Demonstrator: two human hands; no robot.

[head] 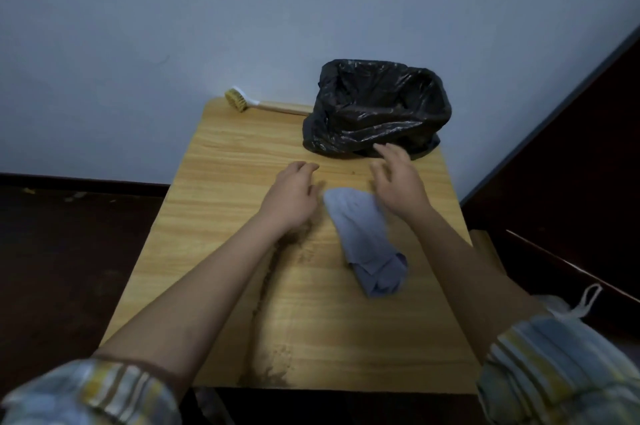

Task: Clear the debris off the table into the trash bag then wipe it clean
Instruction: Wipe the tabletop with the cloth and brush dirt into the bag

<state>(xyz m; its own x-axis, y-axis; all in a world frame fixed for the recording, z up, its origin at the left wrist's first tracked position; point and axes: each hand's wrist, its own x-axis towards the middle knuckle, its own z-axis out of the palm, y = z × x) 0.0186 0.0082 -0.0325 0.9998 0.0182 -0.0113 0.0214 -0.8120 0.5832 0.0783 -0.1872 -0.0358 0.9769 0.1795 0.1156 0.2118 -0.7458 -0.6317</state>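
A small wooden table point(214, 202) stands against the wall. An open black trash bag point(374, 109) sits at its far right corner. A crumpled light blue cloth point(363, 244) lies in the middle of the tabletop. Fine brown debris point(273, 365) streaks from under my left forearm to the near edge. My left hand point(292, 197) hovers just left of the cloth, fingers loosely curled, holding nothing. My right hand point(398, 182) is spread open between the cloth and the bag, blurred, holding nothing.
A wooden-handled scrub brush point(242, 101) lies along the table's far edge by the wall. Dark floor surrounds the table on the left. A dark piece of furniture point(571, 251) stands close on the right.
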